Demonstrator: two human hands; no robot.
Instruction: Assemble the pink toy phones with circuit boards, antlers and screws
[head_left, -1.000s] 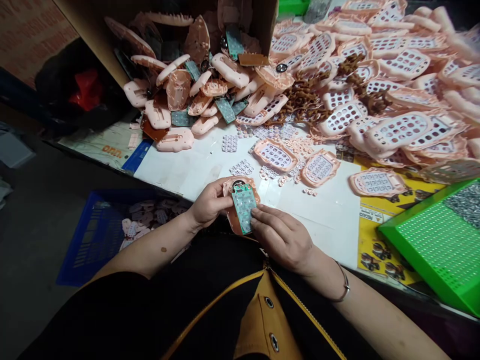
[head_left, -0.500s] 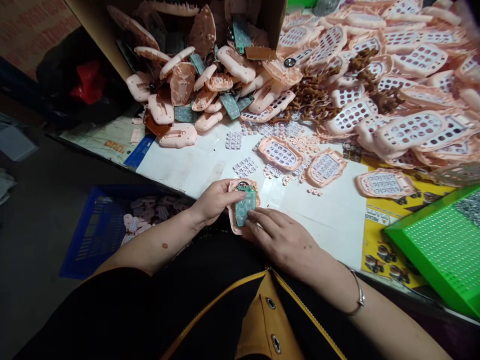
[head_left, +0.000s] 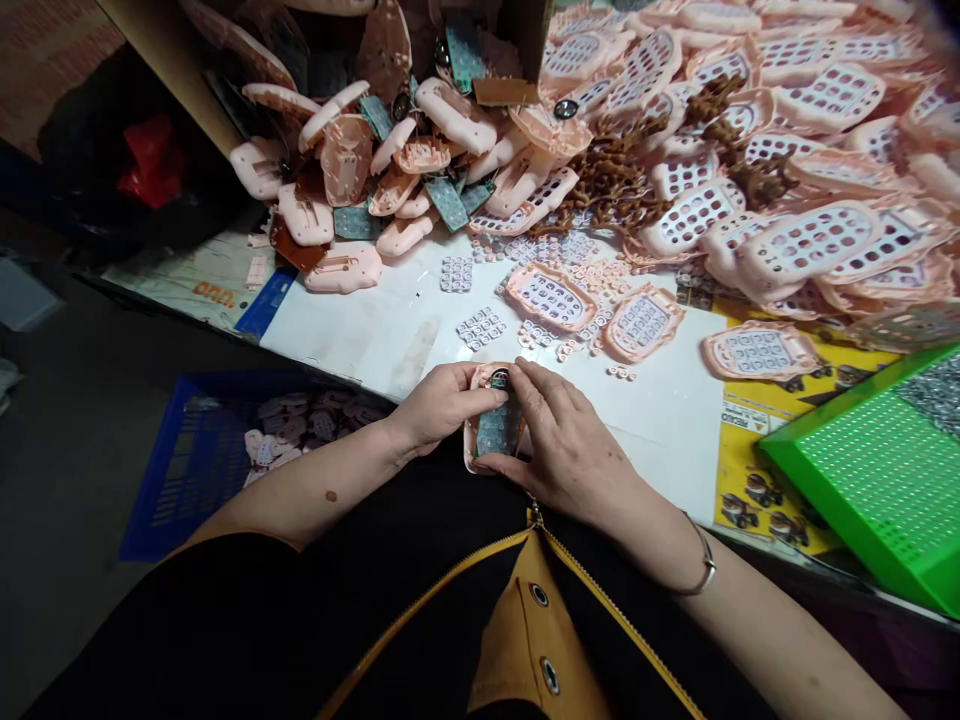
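Close to my body, at the table's front edge, I hold a pink plastic phone shell point(head_left: 469, 440) between both hands. A green circuit board point(head_left: 496, 430) lies inside it, with a round dark part at its upper end. My left hand point(head_left: 435, 408) grips the shell's left side, its thumb across the top of the board. Around the right side wraps my right hand point(head_left: 566, 440), fingers at the upper edge and thumb near the lower end. Beyond the hands lie a white keypad piece point(head_left: 481, 328) and a shell with a keypad in it point(head_left: 643, 322).
A cardboard box point(head_left: 169, 65) spills shells and boards at the back left. Shell fronts point(head_left: 802, 235) are heaped at the back right, beside brown pieces point(head_left: 611, 185). A green perforated tray point(head_left: 885, 480) stands right; a blue basket point(head_left: 161, 450) of pink parts sits below left.
My right hand has shifted from the board's lower end to wrap the shell's right side, fingers now at its top. The view has shifted slightly.
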